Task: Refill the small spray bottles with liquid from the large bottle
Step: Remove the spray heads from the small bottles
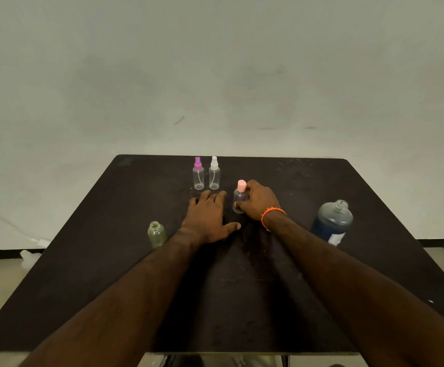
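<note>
- Head view: the right hand [258,203] curls round the pink-capped bottle [240,198], its grip wrapped on the clear body with the thumb at the lower front; an orange wristband [271,214] sits on that wrist.
- The left hand [207,217] lies flat on the dark tabletop [374,260], fingers straight and spread, thumb out to the right, gripping nothing; it lies just left of the held bottle.
- Two upright spray bottles, purple-topped [198,174] and white-topped [214,173], stand side by side just beyond the left fingertips.
- The large bottle [333,222], uncapped and part full of dark blue liquid, stands right of the right wrist, apart from it.
- An uncapped small bottle [156,233] stands beside the left forearm.
</note>
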The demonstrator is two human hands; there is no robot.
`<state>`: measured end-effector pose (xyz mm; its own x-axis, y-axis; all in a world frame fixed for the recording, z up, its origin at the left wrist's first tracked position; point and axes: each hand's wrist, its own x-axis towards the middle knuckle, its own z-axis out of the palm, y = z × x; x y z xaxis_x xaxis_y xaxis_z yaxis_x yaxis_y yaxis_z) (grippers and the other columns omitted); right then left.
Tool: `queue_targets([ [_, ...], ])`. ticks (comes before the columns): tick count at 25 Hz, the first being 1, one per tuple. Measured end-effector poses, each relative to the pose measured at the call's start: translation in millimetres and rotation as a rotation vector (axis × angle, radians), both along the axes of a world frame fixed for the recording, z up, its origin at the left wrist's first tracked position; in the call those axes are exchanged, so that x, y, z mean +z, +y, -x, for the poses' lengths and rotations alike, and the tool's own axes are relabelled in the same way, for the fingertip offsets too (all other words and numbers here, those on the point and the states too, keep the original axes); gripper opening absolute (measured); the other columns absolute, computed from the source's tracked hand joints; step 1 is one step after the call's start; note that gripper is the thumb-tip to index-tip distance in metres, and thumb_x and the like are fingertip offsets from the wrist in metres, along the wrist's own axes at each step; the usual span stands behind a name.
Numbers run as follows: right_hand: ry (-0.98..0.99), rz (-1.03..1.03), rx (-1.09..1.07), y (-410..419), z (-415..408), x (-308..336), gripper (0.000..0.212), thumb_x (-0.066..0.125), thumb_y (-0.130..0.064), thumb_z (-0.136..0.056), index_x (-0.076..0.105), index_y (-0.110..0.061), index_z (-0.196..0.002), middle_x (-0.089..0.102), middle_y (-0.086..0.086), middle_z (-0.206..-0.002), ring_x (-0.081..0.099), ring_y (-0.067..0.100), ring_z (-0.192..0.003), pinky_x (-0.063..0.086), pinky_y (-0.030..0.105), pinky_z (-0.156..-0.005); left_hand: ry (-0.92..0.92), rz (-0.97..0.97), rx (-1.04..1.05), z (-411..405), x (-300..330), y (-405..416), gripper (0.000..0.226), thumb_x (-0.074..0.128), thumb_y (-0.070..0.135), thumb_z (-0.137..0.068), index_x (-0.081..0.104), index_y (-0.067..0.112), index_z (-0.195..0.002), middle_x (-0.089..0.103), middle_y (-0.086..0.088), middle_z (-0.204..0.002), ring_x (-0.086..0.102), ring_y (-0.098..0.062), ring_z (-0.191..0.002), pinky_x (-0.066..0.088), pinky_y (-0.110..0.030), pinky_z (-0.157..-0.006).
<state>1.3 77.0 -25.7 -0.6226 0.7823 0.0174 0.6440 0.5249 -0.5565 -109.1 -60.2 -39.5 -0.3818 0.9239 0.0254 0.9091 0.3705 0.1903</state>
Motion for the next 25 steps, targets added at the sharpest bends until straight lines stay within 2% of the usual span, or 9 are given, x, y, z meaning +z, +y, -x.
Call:
queue_targets([
  [4, -0.034, 0.000, 0.006, -35.2, -40.9, 6.9, 0.050, 0.084, -0.030, -0.074, 0.061, -0.017, -0.117, 0.068, 0.006, -0.116, 0.061, 0.023, -0.094, 0.052, 0.035, -0.083, -0.038, -0.019, 0.012, -24.6, 6.5, -17.0, 0.103, 0.066, 0.067, -0.086, 0.018, 0.019, -0.162, 0.035, -0.009, -0.164, 0.019, -0.028, -0.155, 0.018, -0.054, -0.123],
  [8, -0.041, 0.020, 0.026, -73.7, -78.5, 8.8, 0.048, 0.086, -0.033, -0.072, 0.061, -0.020, -0.112, 0.067, 0.002, -0.109, 0.060, 0.018, -0.091, 0.051, 0.031, -0.079, -0.067, -0.049, -0.025, -48.7, 0.2, -39.2, 0.098, 0.071, 0.066, -0.081, 0.029, 0.025, -0.159, 0.043, -0.005, -0.157, 0.025, -0.024, -0.151, 0.020, -0.050, -0.117],
  [10, -0.036, 0.018, 0.051, -89.6, -92.7, 8.8, 0.047, 0.085, -0.032, -0.073, 0.061, -0.020, -0.110, 0.066, 0.000, -0.105, 0.058, 0.016, -0.088, 0.044, 0.023, -0.068, -0.114, -0.076, -0.078, -57.1, -5.8, -48.8, 0.089, 0.075, 0.067, -0.076, 0.042, 0.032, -0.151, 0.054, 0.000, -0.144, 0.033, -0.021, -0.144, 0.023, -0.046, -0.109],
  [12, -0.025, 0.014, 0.056, -100.1, -101.7, 8.4, 0.045, 0.086, -0.033, -0.071, 0.060, -0.021, -0.106, 0.065, -0.001, -0.101, 0.057, 0.015, -0.085, 0.036, 0.020, -0.058, -0.129, -0.090, -0.129, -65.2, -12.4, -55.4, 0.070, 0.077, 0.064, -0.074, 0.054, 0.036, -0.134, 0.060, 0.008, -0.124, 0.042, -0.017, -0.133, 0.025, -0.042, -0.102],
  [14, -0.022, 0.024, 0.055, -106.0, -106.6, 7.1, 0.045, 0.085, -0.033, -0.072, 0.059, -0.021, -0.106, 0.066, 0.000, -0.104, 0.057, 0.016, -0.086, 0.038, 0.022, -0.061, -0.115, -0.123, -0.135, -72.9, -15.4, -59.3, 0.050, 0.076, 0.060, -0.077, 0.058, 0.033, -0.116, 0.060, 0.012, -0.110, 0.049, -0.015, -0.123, 0.028, -0.042, -0.099],
  [17, -0.030, 0.039, 0.077, -110.1, -111.9, 4.9, 0.053, 0.083, -0.037, -0.075, 0.059, -0.019, -0.118, 0.067, 0.002, -0.117, 0.060, 0.018, -0.095, 0.048, 0.031, -0.081, -0.112, -0.171, -0.124, -79.4, -15.4, -63.6, 0.034, 0.071, 0.056, -0.084, 0.050, 0.032, -0.097, 0.056, 0.012, -0.100, 0.053, -0.015, -0.115, 0.027, -0.041, -0.095],
  [19, 0.002, 0.016, 0.090, -111.6, -115.6, 5.6, 0.056, 0.080, -0.044, -0.075, 0.059, -0.021, -0.121, 0.068, 0.001, -0.117, 0.062, 0.019, -0.100, 0.052, 0.036, -0.088, -0.115, -0.168, -0.119, -77.9, -15.6, -64.1, 0.033, 0.070, 0.055, -0.085, 0.050, 0.032, -0.097, 0.056, 0.011, -0.101, 0.052, -0.015, -0.117, 0.026, -0.041, -0.094],
  [21, 0.091, -0.042, 0.076, -112.3, -118.1, 9.1, 0.048, 0.075, -0.050, -0.079, 0.063, -0.024, -0.117, 0.069, -0.004, -0.108, 0.063, 0.015, -0.097, 0.053, 0.036, -0.087, -0.106, -0.157, -0.115, -74.7, -15.4, -62.5, 0.036, 0.072, 0.057, -0.083, 0.056, 0.032, -0.103, 0.058, 0.010, -0.105, 0.049, -0.015, -0.120, 0.027, -0.042, -0.097],
  [25, 0.123, -0.165, 0.092, -111.7, -115.6, 18.1, 0.028, 0.069, -0.041, -0.089, 0.073, -0.018, -0.104, 0.070, -0.003, -0.094, 0.062, 0.014, -0.086, 0.055, 0.039, -0.083, -0.145, -0.181, -0.114, -72.1, -14.9, -59.1, 0.050, 0.075, 0.065, -0.078, 0.059, 0.031, -0.113, 0.058, 0.012, -0.105, 0.045, -0.011, -0.114, 0.028, -0.041, -0.095],
])
